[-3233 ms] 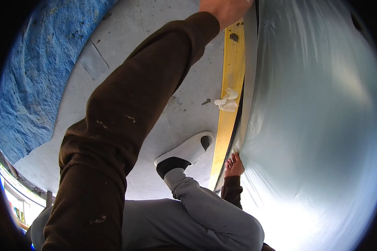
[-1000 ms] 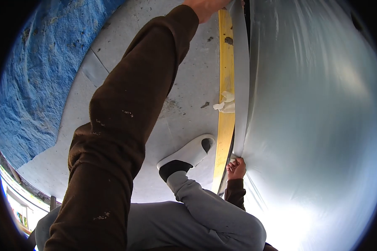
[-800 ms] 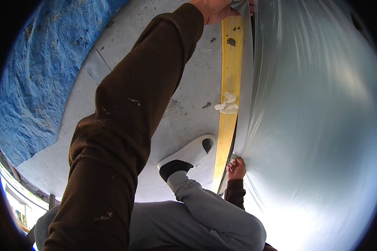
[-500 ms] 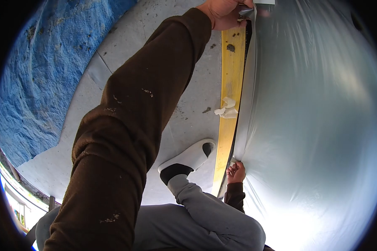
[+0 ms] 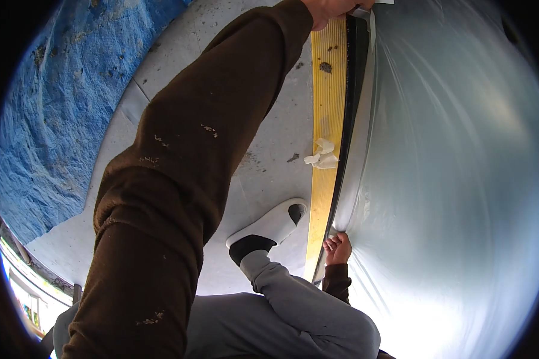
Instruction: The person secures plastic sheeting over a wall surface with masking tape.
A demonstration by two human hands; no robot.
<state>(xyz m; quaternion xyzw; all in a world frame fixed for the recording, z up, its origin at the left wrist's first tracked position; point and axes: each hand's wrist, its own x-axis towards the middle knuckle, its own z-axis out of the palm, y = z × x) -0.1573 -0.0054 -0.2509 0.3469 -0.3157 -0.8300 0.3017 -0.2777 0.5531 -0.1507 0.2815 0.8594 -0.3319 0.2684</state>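
A large translucent plastic sheet [image 5: 449, 155] hangs down the right side, with its near edge running beside a yellow ribbed strip [image 5: 328, 113]. My left hand [image 5: 332, 11], at the end of the long brown sleeve, is at the top of the view, partly cut off by the frame. Its fingers are closed at the sheet's upper edge. Lower down, my right hand [image 5: 338, 248] pinches the same edge, fingers curled. Between the two hands the sheet's edge is stretched, with creases fanning out from it. A dark gap [image 5: 354, 66] shows between strip and sheet near the top.
Crumpled scraps of pale tape [image 5: 322, 155] stick to the yellow strip. A blue tarp [image 5: 60, 119] covers the left of the grey floor [image 5: 269, 149]. My foot in a white slipper [image 5: 272, 221] and my grey-trousered leg [image 5: 293, 287] are close to the strip.
My left hand has moved up and right, pulling the sheet's upper edge away from the yellow strip, so the dark gap is wider. My right hand has stayed nearly in place.
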